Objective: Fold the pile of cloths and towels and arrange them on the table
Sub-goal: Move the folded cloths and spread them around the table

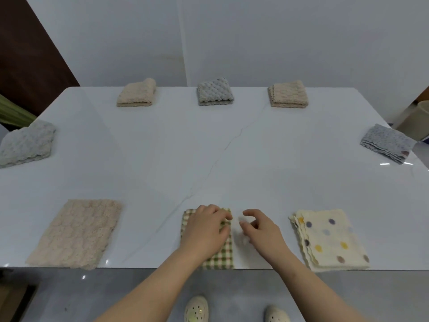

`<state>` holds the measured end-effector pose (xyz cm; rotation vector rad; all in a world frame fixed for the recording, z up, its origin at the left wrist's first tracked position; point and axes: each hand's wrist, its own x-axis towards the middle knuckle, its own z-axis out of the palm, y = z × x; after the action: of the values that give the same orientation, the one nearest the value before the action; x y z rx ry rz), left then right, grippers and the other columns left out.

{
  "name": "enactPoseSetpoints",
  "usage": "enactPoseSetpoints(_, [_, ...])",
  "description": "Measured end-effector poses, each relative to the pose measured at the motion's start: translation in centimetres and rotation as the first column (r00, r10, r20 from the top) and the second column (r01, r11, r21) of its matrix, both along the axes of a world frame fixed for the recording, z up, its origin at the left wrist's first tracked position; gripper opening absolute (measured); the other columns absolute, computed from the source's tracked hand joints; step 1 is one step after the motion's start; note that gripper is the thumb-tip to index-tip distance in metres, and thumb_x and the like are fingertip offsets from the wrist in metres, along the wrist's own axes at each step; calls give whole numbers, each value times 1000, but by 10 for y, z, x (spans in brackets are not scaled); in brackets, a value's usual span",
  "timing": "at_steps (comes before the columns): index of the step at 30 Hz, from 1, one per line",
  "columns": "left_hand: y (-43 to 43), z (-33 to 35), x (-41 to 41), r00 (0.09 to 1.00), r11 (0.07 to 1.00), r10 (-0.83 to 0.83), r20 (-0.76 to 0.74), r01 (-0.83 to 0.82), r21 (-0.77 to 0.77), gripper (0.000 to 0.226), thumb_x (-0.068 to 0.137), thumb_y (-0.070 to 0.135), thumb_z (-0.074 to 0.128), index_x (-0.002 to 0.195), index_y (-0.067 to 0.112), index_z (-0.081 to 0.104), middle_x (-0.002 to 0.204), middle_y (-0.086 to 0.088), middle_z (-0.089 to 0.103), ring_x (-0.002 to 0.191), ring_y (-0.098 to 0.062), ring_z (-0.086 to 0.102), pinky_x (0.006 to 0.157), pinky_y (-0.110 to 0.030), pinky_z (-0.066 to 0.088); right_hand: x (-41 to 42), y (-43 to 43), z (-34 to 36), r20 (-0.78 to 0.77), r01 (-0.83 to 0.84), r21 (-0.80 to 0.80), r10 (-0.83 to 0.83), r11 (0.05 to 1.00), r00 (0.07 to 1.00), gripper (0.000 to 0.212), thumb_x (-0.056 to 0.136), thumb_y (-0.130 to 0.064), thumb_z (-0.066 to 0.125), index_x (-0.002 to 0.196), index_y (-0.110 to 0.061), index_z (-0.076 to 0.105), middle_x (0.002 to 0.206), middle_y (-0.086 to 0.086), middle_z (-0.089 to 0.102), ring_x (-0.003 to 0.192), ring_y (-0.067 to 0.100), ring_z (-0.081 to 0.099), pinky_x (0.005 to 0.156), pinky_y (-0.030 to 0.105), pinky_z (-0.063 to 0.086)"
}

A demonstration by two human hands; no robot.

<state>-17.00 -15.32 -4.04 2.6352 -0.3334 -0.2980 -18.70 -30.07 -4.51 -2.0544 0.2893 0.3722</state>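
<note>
Single head-worn wide-angle view, facing forward and down across the table (209, 147) from its near edge; left hand (204, 228) and right hand (262, 231) close below.
</note>
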Motion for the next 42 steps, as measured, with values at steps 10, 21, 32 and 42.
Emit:
enactPoseSetpoints(10, [-139, -8, -13, 954, 949, 160, -255, -219, -226, 30, 93, 25, 46, 122, 25, 53, 116, 3, 54, 91, -8, 49, 84, -20, 39, 9, -149, 18, 137, 91, -72, -81, 993, 987, 12, 91, -21, 48, 95, -22, 60, 76, -7, 60, 66, 14, 54, 53, 20, 41])
enactPoseSetpoints(21, [-208, -18, -40, 908, 926, 338, -246, -368, -87, 35, 91, 30, 47, 126, 33, 41, 114, 0, 52, 107, -22, 51, 90, -34, 41, -7, -236, -13, 11, -85, -232, 90, 969, 996, 52, 84, -21, 55, 133, -28, 38, 106, 3, 55, 93, 20, 54, 82, 33, 44])
enactPoseSetpoints(32, [-196, -16, -47, 923, 915, 308, -232, -354, -192, 22, 91, 18, 50, 111, 25, 54, 112, 7, 38, 84, -7, 44, 81, -21, 39, -23, -234, -13, 51, -237, -378, 276, 895, 960, 44, 81, -44, 58, 122, -39, 44, 130, -11, 38, 117, 14, 41, 89, 29, 32])
enactPoseSetpoints(42, [-213, -16, -56, 802, 879, 427, -417, -476, -14, 37, 89, 45, 50, 63, 24, 36, 67, 8, 47, 72, -16, 56, 63, -26, 37, -23, -238, -17, 51, -236, -362, 272, 902, 961, 52, 83, -35, 58, 131, -35, 38, 135, -9, 37, 120, 16, 42, 92, 29, 29])
